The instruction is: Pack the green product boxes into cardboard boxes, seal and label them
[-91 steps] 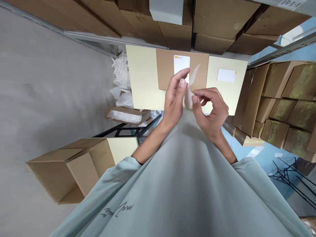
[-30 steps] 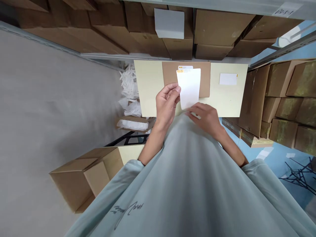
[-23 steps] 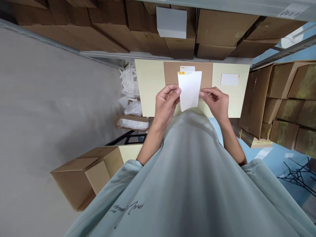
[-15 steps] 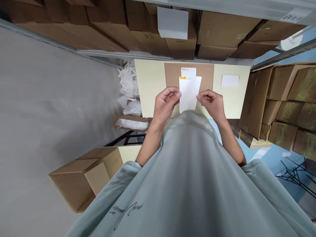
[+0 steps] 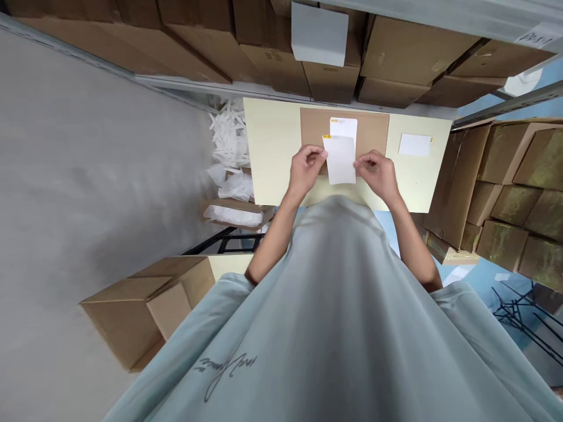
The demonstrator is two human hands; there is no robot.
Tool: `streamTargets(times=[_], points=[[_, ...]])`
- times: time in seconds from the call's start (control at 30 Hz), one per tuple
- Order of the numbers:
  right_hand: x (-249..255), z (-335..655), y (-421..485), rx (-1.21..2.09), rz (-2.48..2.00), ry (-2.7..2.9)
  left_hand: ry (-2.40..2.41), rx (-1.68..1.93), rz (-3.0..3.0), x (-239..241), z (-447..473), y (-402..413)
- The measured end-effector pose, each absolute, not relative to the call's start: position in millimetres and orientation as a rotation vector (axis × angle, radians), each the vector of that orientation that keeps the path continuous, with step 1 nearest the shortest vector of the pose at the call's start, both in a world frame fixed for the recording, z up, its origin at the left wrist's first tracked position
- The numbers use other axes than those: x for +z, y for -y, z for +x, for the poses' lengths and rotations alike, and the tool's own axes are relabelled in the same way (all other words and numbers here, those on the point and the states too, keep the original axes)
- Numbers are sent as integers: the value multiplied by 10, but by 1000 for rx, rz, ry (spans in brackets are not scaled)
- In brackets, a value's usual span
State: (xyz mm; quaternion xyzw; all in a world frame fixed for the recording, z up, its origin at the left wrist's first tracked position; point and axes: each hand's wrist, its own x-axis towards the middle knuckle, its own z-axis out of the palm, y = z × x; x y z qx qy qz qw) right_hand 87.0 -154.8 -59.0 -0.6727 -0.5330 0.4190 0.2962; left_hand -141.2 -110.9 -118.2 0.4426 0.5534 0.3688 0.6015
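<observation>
Between my two hands is a white card (image 5: 341, 161) with a yellow mark at its top left corner. My left hand (image 5: 307, 168) pinches its left edge, and my right hand (image 5: 379, 174) pinches the right edge. Behind its top edge, a second white card (image 5: 343, 126) with a yellow mark and small print lies on a brown cardboard sheet (image 5: 373, 130); its lower part is hidden by the held card. Another white card (image 5: 414, 145) lies to the right on the pale yellow tabletop (image 5: 272, 140).
Cardboard boxes (image 5: 396, 53) fill the shelf beyond the table, with a white sheet (image 5: 319, 34) hanging in front. More boxes (image 5: 510, 193) are stacked at the right. White plastic scraps (image 5: 231, 138) sit left of the table. An open carton (image 5: 141, 310) stands lower left.
Both hands have moved the held card slightly away from my body, toward the cardboard sheet. Its top edge now looks tilted differently, and the whole view has shifted a little.
</observation>
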Motion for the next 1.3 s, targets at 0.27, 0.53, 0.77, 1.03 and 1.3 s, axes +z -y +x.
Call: streamTargets(times=[0.27,0.53,0.77,1.03,1.3], points=[[-1059,1165,1134,1139,-1747,1431,-1225,817,1252,-1533,-1266,649],[-1368,1231,1156,1137,-1769,1412,-1191,816,1233,-1870,-1196,607],[-1459,1226,1135,1119,-1790,1392,-1225,844,1252,-1908,-1155,611],[-1524,1225,1103,1106,-1786,1376,-1223,841,1168,-1943,-1136,567],[-1538,1204,1114,1101,-1808,1365,-1218,883,1103,-1933,-1097,571]])
